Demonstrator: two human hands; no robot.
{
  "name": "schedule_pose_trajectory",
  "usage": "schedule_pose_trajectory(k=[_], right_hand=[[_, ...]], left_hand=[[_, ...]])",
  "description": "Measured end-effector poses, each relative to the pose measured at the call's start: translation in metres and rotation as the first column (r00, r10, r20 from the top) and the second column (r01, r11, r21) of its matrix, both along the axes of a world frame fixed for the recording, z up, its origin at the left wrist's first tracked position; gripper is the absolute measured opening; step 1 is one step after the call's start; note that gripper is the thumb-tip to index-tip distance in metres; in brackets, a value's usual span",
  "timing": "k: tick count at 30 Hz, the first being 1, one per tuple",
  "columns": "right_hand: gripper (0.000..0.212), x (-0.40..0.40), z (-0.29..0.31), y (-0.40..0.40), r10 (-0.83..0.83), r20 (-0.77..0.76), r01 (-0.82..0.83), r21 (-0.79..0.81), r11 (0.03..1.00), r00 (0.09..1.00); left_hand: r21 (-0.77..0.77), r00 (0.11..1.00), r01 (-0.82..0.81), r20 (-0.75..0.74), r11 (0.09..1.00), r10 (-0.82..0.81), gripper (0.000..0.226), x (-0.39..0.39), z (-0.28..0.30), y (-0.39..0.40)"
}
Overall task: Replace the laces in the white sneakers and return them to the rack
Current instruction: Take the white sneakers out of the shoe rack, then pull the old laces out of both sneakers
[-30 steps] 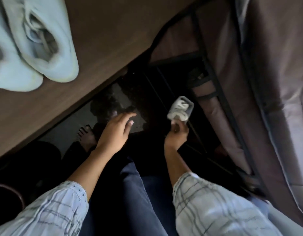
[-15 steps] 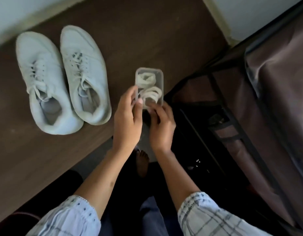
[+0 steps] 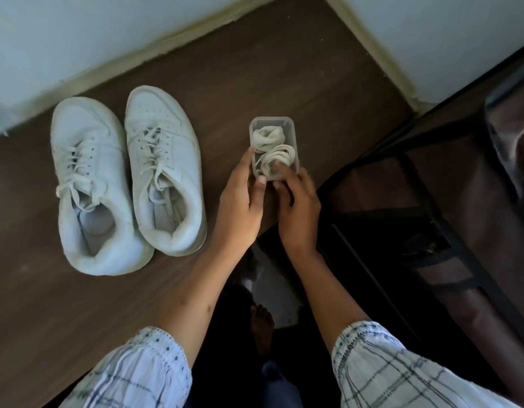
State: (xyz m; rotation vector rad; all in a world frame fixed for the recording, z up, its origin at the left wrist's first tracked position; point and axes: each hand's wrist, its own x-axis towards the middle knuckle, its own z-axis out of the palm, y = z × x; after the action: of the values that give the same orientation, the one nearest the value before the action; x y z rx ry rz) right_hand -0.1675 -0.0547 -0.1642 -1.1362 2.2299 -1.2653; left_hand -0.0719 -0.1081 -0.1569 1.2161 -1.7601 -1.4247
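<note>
I'm holding the lace box (image 3: 273, 148) between both hands, left hand (image 3: 242, 198) gripping its side, right hand (image 3: 297, 207) fingers reaching in, long axis pointing away. Sneakers (image 3: 131, 178) sitting on the bench (image 3: 284, 69) left of my left hand, nearer that one.

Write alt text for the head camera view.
Both hands, left hand and right hand, hold a small clear box of coiled white laces over a brown table. Two laced white sneakers sit to its left.
</note>
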Motion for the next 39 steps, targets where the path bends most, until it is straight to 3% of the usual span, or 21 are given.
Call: schedule_pose_trajectory(k=[4,10,14,22,28,39], right_hand=[[0.053,0.010,0.003,0.018,0.010,-0.044,-0.012,-0.057,0.998,0.999],[0.044,0.029,-0.003,0.046,-0.063,-0.159,0.031,-0.194,0.981,0.985],[0.042,0.051,-0.001,0.063,-0.006,-0.186,-0.050,-0.298,0.953,0.983],[0.036,0.083,0.030,0.146,0.198,0.013,-0.187,-0.280,0.942,0.980],[0.036,0.108,0.070,0.185,0.305,0.031,-0.285,-0.279,0.917,0.952],[0.042,0.134,0.070,0.130,0.351,0.193,-0.330,-0.135,0.934,0.916]], left_hand=[[-0.097,1.000,-0.005,-0.020,0.995,0.003,0.052,0.013,0.007,0.016],[-0.236,0.999,0.035,-0.031,0.971,-0.043,0.048,0.034,0.009,0.047],[-0.363,0.999,0.011,-0.028,0.932,-0.022,0.046,0.055,0.005,0.070],[-0.477,0.993,-0.111,-0.014,0.872,0.119,0.046,0.117,0.029,0.154],[-0.484,0.969,-0.241,-0.063,0.841,0.241,0.042,0.164,0.064,0.186],[-0.476,0.920,-0.378,-0.099,0.794,0.379,0.045,0.196,0.040,0.145]])
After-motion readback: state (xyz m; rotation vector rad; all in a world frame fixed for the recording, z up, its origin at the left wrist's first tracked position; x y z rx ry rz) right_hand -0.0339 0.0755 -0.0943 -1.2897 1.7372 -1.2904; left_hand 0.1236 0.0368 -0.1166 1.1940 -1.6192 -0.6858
